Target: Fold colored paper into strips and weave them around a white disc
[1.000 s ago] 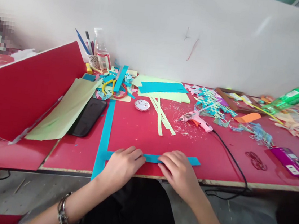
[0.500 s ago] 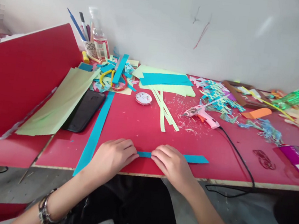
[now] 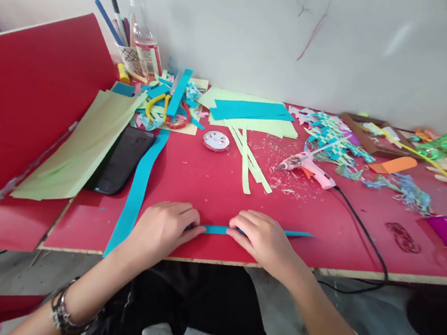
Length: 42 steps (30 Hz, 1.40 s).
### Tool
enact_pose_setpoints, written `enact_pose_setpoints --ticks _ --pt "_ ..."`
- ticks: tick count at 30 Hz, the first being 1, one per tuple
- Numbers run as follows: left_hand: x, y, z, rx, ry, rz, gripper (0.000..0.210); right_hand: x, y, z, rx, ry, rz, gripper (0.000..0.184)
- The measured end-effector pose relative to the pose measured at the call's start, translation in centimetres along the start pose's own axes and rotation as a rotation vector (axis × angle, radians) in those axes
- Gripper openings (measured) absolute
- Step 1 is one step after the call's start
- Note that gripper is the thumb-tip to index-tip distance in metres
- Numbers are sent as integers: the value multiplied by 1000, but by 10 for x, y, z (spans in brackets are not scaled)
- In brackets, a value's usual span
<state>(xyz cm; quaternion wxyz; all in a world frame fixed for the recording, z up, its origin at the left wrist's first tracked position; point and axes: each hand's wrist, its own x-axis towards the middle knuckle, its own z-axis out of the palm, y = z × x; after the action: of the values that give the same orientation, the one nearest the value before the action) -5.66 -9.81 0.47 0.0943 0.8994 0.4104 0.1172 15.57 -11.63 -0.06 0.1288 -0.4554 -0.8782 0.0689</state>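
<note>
A narrow blue paper strip (image 3: 216,230) runs sideways near the table's front edge, its right end pointing out past my right hand. My left hand (image 3: 167,229) pinches it between thumb and fingers at the left. A short way along, my right hand (image 3: 259,241) grips the same strip, leaving a small stretch of blue between the two. The strip's left end is hidden under my left hand. Left of my left forearm lies a longer, wider blue paper strip (image 3: 140,184), reaching the table edge.
Pale green strips (image 3: 248,162) and a pink glue gun (image 3: 309,167) with a black cord lie beyond my hands. A black phone (image 3: 121,161) and green sheets (image 3: 83,145) are at left. Scissors (image 3: 176,118) sit among paper scraps near a clear bottle (image 3: 150,55).
The narrow strip's right end now shows thinner, as if turned edge-on. Both hands stay in nearly the same place with the fingers curled a little more, and the view has shifted slightly.
</note>
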Motion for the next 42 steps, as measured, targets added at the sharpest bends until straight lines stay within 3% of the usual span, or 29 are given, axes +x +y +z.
enact_pose_setpoints --ticks 14,24,31,37,40,42 --pt "-1 -2 -6 89 -52 9 21 2 1 -2 6 -18 11 14" --pt "-10 -16 -6 144 26 9 28 1 0 -2 49 -8 23 14" --pt "-9 -19 -6 70 -25 -8 26 0 1 -1 31 -16 19 14" --pt "-9 9 -14 322 -34 16 19 1 0 -1 -5 -10 12 15" --pt "-15 34 -4 351 3 143 31 1 0 -2 -43 -11 -14 16" --pt "-20 47 8 337 47 144 37 1 0 -2 -65 -18 -25 16"
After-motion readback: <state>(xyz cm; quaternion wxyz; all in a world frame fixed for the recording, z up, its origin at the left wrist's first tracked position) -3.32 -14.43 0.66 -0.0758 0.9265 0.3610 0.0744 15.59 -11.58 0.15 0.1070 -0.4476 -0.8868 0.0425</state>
